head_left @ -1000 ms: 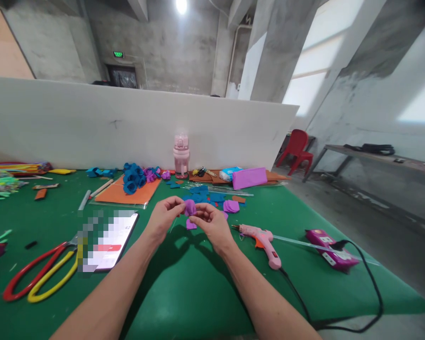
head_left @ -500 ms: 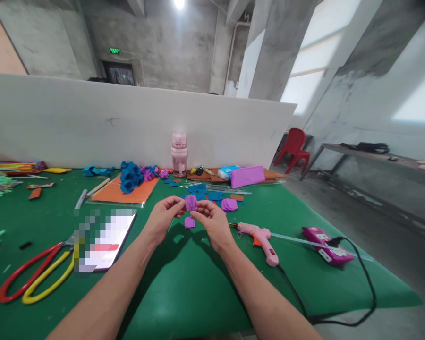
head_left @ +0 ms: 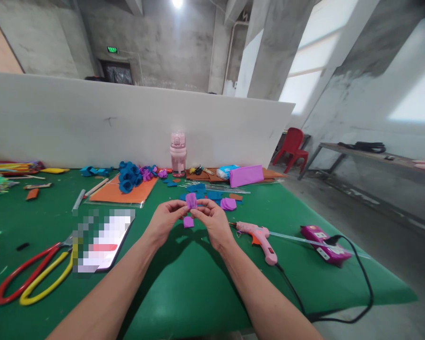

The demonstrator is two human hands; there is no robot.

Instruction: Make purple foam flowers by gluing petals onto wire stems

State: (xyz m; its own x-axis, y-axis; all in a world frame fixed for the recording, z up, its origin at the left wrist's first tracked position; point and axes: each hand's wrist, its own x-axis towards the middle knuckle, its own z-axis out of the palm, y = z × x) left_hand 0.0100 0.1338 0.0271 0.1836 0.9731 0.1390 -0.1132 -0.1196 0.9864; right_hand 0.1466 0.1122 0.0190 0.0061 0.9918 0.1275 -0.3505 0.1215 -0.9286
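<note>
Between my two hands is a small purple crepe paper piece (head_left: 191, 200), held up above the table. My left hand (head_left: 165, 219) pinches its left and lower side. The fingers of my right hand (head_left: 212, 221) are closed on its right side. Another purple paper square (head_left: 188, 222) lies on the green table just below my fingertips. To the right of my right hand sits a small stack of purple paper pieces (head_left: 228, 204). Blue paper scraps (head_left: 198, 190) are spread behind my hands. A pink glue gun (head_left: 258, 236) rests at the right, a clear glue stick in its back.
Red-and-yellow scissors (head_left: 38, 274) and a phone (head_left: 109, 241) lie on the left. Blue paper flowers (head_left: 129, 177) sit on an orange sheet (head_left: 102, 192). A pink bottle (head_left: 178, 153) stands before the white partition (head_left: 134, 123). The black cord (head_left: 370, 283) loops by a purple pack (head_left: 326, 245).
My left fingers have moved in closer to my right ones, and the purple piece looks more creased and narrower. The whole view has shifted slightly.
</note>
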